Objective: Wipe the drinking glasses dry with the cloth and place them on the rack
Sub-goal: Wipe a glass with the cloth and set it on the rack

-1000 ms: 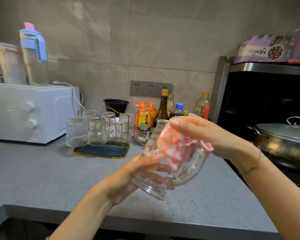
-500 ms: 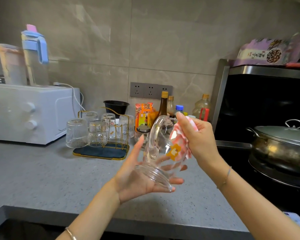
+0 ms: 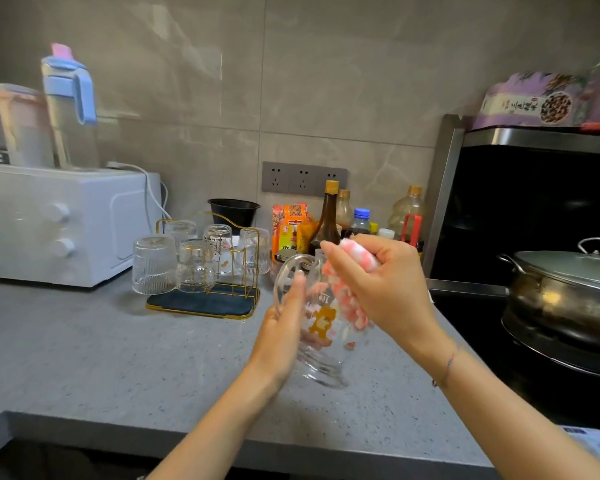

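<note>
Across the lower frame I see speckled grey counter (image 3: 118, 362), left of centre the gold wire rack (image 3: 238, 268) of ribbed tumblers (image 3: 153, 265), and at centre a clear handled glass (image 3: 321, 322) with an orange print, tilted, left hand (image 3: 281, 337) wrapped round it, right hand (image 3: 388, 289) bunching the pink-checked cloth (image 3: 352, 306) against it.

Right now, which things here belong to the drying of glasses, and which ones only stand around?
For the job: glass in left hand; cloth in right hand; rack; upturned glasses on it.
Only standing about: white oven, lidded pot, sauce bottles, black bowl, blue-lidded jug.
</note>
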The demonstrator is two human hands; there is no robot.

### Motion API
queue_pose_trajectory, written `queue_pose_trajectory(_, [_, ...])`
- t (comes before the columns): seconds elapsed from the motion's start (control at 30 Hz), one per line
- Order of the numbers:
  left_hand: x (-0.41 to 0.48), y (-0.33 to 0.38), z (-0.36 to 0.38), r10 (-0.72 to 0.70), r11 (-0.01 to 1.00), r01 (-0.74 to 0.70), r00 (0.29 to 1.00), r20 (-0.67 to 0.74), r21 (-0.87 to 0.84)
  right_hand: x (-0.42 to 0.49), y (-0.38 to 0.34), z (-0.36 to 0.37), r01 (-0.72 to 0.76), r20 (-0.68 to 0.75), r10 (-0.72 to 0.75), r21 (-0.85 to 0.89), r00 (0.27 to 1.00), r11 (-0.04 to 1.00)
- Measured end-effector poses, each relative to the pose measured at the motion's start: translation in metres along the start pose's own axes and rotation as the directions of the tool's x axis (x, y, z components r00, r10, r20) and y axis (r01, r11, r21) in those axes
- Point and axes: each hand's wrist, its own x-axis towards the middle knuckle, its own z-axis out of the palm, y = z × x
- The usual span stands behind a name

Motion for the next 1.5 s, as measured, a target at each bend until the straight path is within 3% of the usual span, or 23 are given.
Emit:
queue_pose_trajectory(0.13, [0.002, 0.004, -0.013, -0.195, 0.954, 0.208, 0.978, 0.077, -0.218, 0.002, 0.005, -0.003, -0.051, 0.071, 0.040, 0.162, 0.997, 0.986])
queue_pose_trajectory(0.23, [0.002, -0.003, -0.018, -0.345, 0.805, 0.439, 0.894, 0.286, -0.400, -0.002, 0.013, 0.000, -0.123, 0.097, 0.095, 0.343, 0.991, 0.931])
queue_pose_trajectory(0.4, [0.002, -0.011, -0.024, -0.445, 0.651, 0.617, 0.782, 0.436, -0.442, -0.007, 0.022, 0.009, -0.162, 0.027, 0.164, 0.369, 0.986, 0.915])
queue_pose_trajectory(0.53, [0.009, -0.019, -0.026, -0.475, 0.753, 0.580, 0.806, 0.353, -0.311, -0.007, 0.021, 0.009, -0.165, -0.029, 0.186, 0.344, 0.982, 0.924])
queue_pose_trajectory(0.6, [0.007, -0.022, -0.026, -0.371, 0.897, 0.410, 0.901, 0.224, -0.164, -0.009, 0.023, 0.009, -0.154, -0.033, 0.171, 0.293, 0.985, 0.944])
queue_pose_trajectory(0.67, [0.002, -0.020, -0.024, -0.204, 0.978, 0.206, 0.956, 0.209, 0.013, -0.010, 0.025, 0.009, -0.147, -0.039, 0.159, 0.217, 0.987, 0.965])
queue_pose_trajectory(0.8, [-0.004, -0.023, -0.014, 0.026, 0.949, -0.072, 0.988, 0.153, 0.307, -0.008, 0.027, 0.014, -0.181, -0.077, 0.194, 0.151, 0.978, 0.972])
queue_pose_trajectory(0.93, [-0.005, -0.024, -0.015, 0.140, 0.929, -0.169, 0.984, 0.110, 0.329, -0.006, 0.023, 0.016, -0.167, -0.072, 0.179, 0.152, 0.981, 0.974])
queue_pose_trajectory(1.03, [-0.009, -0.020, -0.023, 0.082, 0.972, -0.115, 0.983, 0.162, 0.206, -0.009, 0.019, 0.016, -0.125, -0.035, 0.133, 0.170, 0.991, 0.978])
queue_pose_trajectory(1.1, [-0.012, -0.018, -0.030, -0.041, 0.995, 0.022, 0.977, 0.207, 0.092, -0.009, 0.022, 0.016, -0.132, 0.000, 0.136, 0.222, 0.991, 0.966])
queue_pose_trajectory(1.17, [-0.014, -0.016, -0.036, -0.189, 0.974, 0.217, 0.934, 0.303, -0.063, -0.009, 0.028, 0.015, -0.159, 0.045, 0.152, 0.282, 0.987, 0.946])
queue_pose_trajectory(1.27, [-0.013, -0.020, -0.045, -0.185, 0.907, 0.322, 0.884, 0.429, -0.272, -0.011, 0.035, 0.018, -0.179, 0.075, 0.163, 0.331, 0.984, 0.926])
queue_pose_trajectory(1.37, [-0.010, -0.025, -0.051, -0.178, 0.838, 0.375, 0.875, 0.451, -0.397, -0.014, 0.040, 0.026, -0.180, 0.016, 0.189, 0.398, 0.982, 0.900])
queue_pose_trajectory(1.5, [-0.008, -0.028, -0.052, -0.242, 0.847, 0.372, 0.906, 0.348, -0.380, -0.009, 0.058, 0.037, -0.273, -0.157, 0.366, 0.419, 0.917, 0.866])
